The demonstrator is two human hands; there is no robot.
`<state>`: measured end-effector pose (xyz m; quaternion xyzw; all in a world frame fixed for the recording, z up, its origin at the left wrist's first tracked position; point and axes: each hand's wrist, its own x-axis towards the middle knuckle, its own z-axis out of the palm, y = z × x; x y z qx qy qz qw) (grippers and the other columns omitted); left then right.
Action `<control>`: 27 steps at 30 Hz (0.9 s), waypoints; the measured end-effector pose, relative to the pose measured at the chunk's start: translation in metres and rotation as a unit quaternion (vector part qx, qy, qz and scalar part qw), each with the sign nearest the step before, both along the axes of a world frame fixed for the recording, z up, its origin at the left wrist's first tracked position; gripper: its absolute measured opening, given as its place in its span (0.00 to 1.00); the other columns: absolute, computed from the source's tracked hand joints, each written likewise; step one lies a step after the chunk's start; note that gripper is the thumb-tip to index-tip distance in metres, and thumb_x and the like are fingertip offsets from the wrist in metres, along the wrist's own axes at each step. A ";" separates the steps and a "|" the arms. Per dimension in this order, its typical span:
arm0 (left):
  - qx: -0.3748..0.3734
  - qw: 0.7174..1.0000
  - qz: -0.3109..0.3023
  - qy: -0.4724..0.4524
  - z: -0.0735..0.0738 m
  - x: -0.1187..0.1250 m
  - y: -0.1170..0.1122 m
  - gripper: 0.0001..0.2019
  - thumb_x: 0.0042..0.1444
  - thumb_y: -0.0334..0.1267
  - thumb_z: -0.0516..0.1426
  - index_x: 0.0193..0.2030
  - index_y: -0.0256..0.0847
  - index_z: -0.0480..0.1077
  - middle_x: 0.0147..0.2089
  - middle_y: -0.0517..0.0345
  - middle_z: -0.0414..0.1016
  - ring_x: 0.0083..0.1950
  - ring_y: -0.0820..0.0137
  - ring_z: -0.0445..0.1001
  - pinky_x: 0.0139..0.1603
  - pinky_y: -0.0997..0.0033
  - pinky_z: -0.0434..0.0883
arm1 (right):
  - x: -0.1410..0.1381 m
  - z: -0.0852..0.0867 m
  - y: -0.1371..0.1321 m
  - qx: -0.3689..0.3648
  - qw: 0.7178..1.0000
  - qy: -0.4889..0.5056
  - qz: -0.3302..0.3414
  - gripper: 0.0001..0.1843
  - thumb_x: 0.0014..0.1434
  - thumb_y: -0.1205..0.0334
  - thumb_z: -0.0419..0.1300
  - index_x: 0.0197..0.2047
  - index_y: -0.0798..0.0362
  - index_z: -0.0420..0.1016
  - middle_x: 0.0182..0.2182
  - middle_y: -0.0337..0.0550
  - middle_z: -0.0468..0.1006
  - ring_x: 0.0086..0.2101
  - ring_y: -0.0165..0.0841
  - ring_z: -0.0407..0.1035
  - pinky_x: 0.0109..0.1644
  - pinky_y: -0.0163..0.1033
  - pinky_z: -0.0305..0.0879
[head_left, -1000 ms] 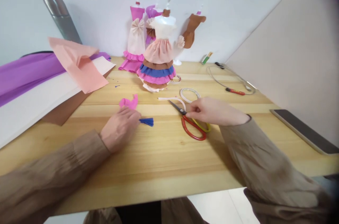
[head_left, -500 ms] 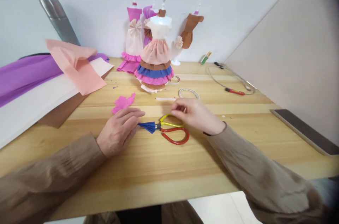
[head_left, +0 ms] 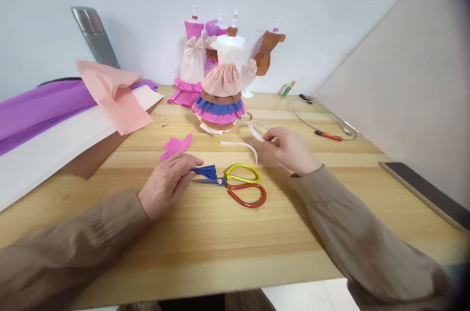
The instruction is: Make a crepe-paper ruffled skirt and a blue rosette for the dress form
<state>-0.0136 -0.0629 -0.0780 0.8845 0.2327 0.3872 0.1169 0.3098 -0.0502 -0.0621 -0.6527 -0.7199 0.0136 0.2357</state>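
Note:
My left hand [head_left: 168,184] rests on the wooden table [head_left: 220,242] and pinches a small folded blue paper piece [head_left: 205,171] between thumb and fingers. Scissors with one yellow and one red handle [head_left: 238,186] lie on the table right beside the blue piece, touched by neither hand. My right hand [head_left: 290,149] is further back, its fingers closed on a white tape roll [head_left: 257,127], from which a loose strip of white tape [head_left: 240,145] curls toward me. A pink paper scrap [head_left: 176,146] lies just beyond my left hand.
Paper-dressed mannequins [head_left: 222,85] stand at the back middle. Purple, white, peach and brown paper sheets [head_left: 73,115] are stacked at the left. A cable and red-handled tool [head_left: 328,135] lie at the back right, a dark phone [head_left: 426,192] near the right wall.
My right hand has let go of the scissors, which now lie next to the blue piece, and has moved back to the tape roll. The left hand stayed on the blue paper.

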 end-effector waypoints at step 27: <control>0.251 0.952 -0.003 0.173 0.000 0.000 0.004 0.15 0.64 0.24 0.44 0.36 0.33 0.72 0.39 0.46 0.79 0.36 0.66 0.75 0.34 0.67 0.76 | -0.066 -0.002 -0.036 -0.131 0.927 0.235 0.260 0.04 0.54 0.66 0.58 0.31 0.54 0.75 0.26 0.39 0.73 0.23 0.26 0.64 0.28 0.33 0.63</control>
